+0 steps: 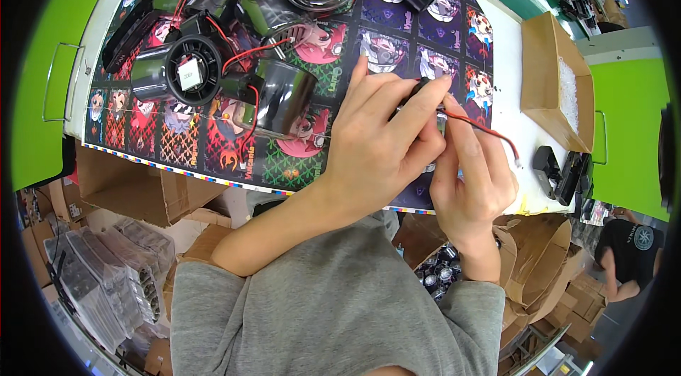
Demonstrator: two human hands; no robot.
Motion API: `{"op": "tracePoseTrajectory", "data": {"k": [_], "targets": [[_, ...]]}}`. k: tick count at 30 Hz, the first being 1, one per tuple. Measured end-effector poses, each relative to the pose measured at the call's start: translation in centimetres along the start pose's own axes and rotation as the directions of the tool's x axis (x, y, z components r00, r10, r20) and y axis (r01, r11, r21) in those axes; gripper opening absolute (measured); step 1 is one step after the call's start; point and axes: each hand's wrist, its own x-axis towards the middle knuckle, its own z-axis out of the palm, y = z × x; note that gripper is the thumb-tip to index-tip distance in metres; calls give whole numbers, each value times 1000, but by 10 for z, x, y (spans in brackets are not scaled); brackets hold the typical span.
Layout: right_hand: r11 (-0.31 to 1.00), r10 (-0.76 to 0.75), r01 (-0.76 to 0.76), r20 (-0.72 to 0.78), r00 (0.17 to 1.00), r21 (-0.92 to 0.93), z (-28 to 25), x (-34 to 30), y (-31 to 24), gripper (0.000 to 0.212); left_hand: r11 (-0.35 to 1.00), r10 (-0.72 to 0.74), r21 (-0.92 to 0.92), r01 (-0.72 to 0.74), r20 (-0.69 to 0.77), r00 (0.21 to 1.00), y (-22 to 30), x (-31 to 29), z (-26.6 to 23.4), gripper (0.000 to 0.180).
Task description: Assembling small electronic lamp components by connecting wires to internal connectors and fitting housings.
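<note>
Head view, looking down: both hands are bunched together over the right middle of the table, which is covered by a colourful printed cartoon mat. The left hand is wrapped over the top of a small black cylindrical part, fingers curled shut on it, and the right hand pinches its near side, where thin red and black wires trail off right to a little white plug. Most of the part is hidden under the fingers, so I can't tell exactly what's being done to it.

My guess is we're mid-assembly on this one piece, seating or fitting something at the wire end. The next bit looks like fiddly fingertip work while the left hand steadies it.

Far left sits a pile of shiny black round fan-like housings with red leads. An open brown cardboard box sits far right.
</note>
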Motion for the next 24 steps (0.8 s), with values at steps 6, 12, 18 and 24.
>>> {"op": "tracePoseTrajectory", "data": {"k": [6, 12, 18, 24], "targets": [[999, 21, -20, -50, 999, 33, 5, 0, -2, 25, 1000, 31, 2, -31, -10, 999, -1, 0, -1, 35], [991, -42, 61, -147, 988, 123, 14, 0, 8, 42, 999, -3, -45, 2, -18, 1000, -1, 0, -2, 34], [966, -6, 16, -41, 999, 259, 3, 5, 6, 44, 986, -59, -153, 62, 21, 998, -2, 0, -5, 33], [973, -89, 121, -162, 983, 197, 15, 1, 12, 46, 997, -19, -75, 18, -9, 1000, -2, -1, -3, 34]]}}
